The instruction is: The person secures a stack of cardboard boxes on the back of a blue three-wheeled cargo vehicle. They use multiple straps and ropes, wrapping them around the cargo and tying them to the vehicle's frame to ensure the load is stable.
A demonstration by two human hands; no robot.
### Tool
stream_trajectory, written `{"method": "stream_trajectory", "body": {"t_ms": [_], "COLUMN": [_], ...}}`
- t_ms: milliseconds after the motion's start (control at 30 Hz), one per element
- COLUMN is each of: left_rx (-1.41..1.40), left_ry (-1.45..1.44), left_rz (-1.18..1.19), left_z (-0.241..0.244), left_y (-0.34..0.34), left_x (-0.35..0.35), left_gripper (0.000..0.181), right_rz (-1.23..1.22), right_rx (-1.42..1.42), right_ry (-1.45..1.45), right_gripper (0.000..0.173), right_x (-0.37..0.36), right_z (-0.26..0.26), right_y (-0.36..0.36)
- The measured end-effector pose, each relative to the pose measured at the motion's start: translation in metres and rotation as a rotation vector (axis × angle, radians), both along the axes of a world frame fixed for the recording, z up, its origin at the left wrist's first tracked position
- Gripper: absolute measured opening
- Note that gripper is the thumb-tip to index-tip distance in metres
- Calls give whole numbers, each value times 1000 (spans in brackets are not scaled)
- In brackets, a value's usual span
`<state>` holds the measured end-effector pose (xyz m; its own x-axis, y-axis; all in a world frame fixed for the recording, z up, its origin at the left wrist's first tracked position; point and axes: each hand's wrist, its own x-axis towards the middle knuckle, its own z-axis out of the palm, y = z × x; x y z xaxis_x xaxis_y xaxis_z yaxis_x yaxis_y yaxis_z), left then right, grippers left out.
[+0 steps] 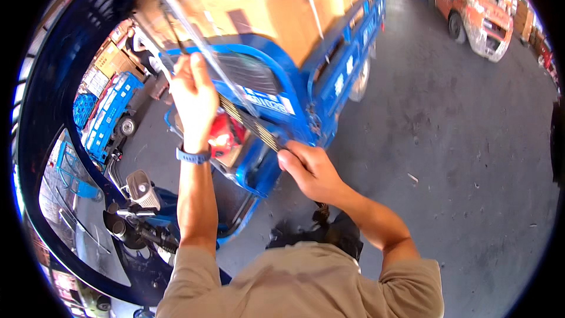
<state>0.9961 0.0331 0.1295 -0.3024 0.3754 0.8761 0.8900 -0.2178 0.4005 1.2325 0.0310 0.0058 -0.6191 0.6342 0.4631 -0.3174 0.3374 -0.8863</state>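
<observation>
Between my hands runs a bundle of dark elastic strap or cord with yellowish lines [249, 121], stretched on a slant. My left hand [194, 95], wearing a wristband, is raised and closed around its upper end beside a metal bar [201, 44]. My right hand [311, 170] grips the lower end, and a tail of it hangs beneath. Just beyond is the blue metal cab back of a cargo tricycle [282, 75], with a red object [223, 137] near the seat. Large strapped cardboard boxes [282, 13] are stacked on its bed.
The tricycle's dark front frame [48, 75] and handlebar [137, 213] are at the left. Beyond them stand another blue cargo tricycle [112, 112] and a person [141, 51] near boxes. An orange forklift [476, 13] is at the upper right on the grey floor [432, 141].
</observation>
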Motion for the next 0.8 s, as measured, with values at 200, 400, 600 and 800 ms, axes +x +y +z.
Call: {"method": "stream_trajectory", "body": {"t_ms": [200, 400, 600, 800], "left_rx": [-100, -450, -1113, -1532], "left_ry": [57, 870, 902, 775], "left_rz": [308, 567, -348, -112], "left_z": [-13, 25, -4, -34], "left_y": [109, 166, 286, 390], "left_x": [55, 105, 166, 146], "left_gripper": [28, 13, 46, 25], "right_rz": [17, 192, 205, 306], "right_rx": [114, 255, 410, 537], "right_ry": [-25, -148, -153, 33], "right_gripper": [29, 23, 21, 18], "right_x": [76, 118, 108, 39], "right_z": [-11, -6, -10, -59], "right_y": [134, 265, 397, 525]}}
